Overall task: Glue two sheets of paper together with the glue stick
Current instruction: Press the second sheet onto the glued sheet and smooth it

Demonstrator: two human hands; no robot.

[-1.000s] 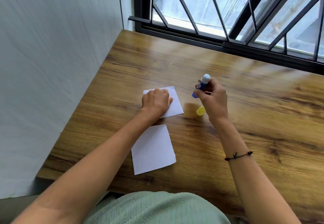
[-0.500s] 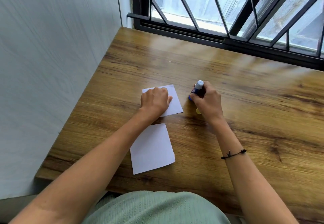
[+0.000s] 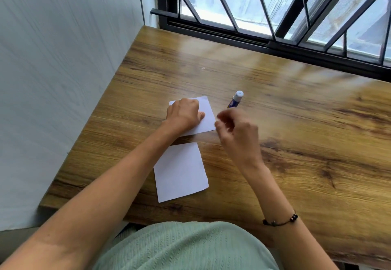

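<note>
Your right hand (image 3: 238, 130) has let go of the glue stick (image 3: 235, 102), which now stands alone on the desk (image 3: 296, 121) beyond it; its fingers hang loosely curled, holding nothing. Your left hand (image 3: 184, 114) still presses, knuckles bent, on the far sheet (image 3: 206, 113); the near sheet (image 3: 181, 171) lies unmoved.

The table (image 3: 296, 121) looks like wood or wood-grain laminate, smooth and slightly glossy where window light reflects. Both sheets, the far sheet (image 3: 206, 113) and the near sheet (image 3: 179, 172), are matt white paper. The glue stick (image 3: 235, 100) looks like smooth plastic. The window bars (image 3: 296, 5) look like dark painted metal. The green garment (image 3: 186, 248) is ribbed cloth.
</note>
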